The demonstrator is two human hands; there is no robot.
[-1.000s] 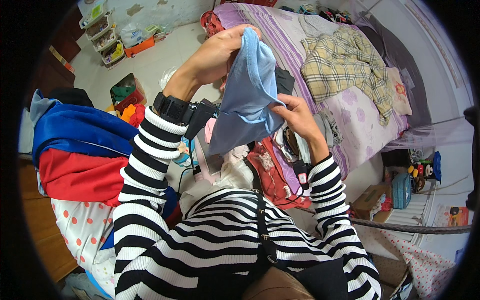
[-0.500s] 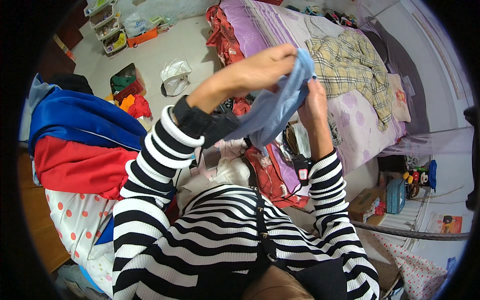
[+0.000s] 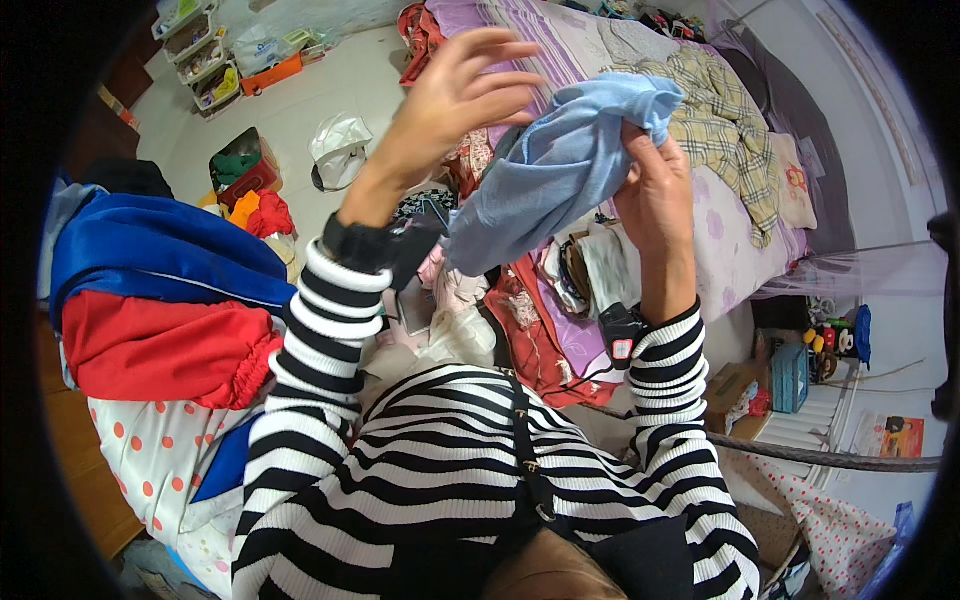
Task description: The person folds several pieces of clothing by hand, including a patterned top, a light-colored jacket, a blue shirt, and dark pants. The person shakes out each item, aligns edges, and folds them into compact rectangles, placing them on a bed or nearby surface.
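Pale blue garment (image 3: 565,165) up in the air; what would it be like to hold?

It looks light and soft, so I think it will flop and fold easily; it does not look slippery, and it should not break; the hem at its upper right end looks like the best bit to grab

Who has it?

The right hand (image 3: 660,185) does; its thumb and fingers pinch near that hem; the left hand (image 3: 455,100) is just beside it, a bit blurry, with its fingers spread and nothing in them

Where is it?

Between the hands, above the heap of clothes (image 3: 520,315); its right end covers part of the bed (image 3: 722,265) from up here

Can you count things?

One pale blue garment, two hands and one bed; one checked blanket (image 3: 735,180) on the bed; one white bag (image 3: 340,148) and one red bin (image 3: 265,168) on the floor; I cannot count the clothes in the heap
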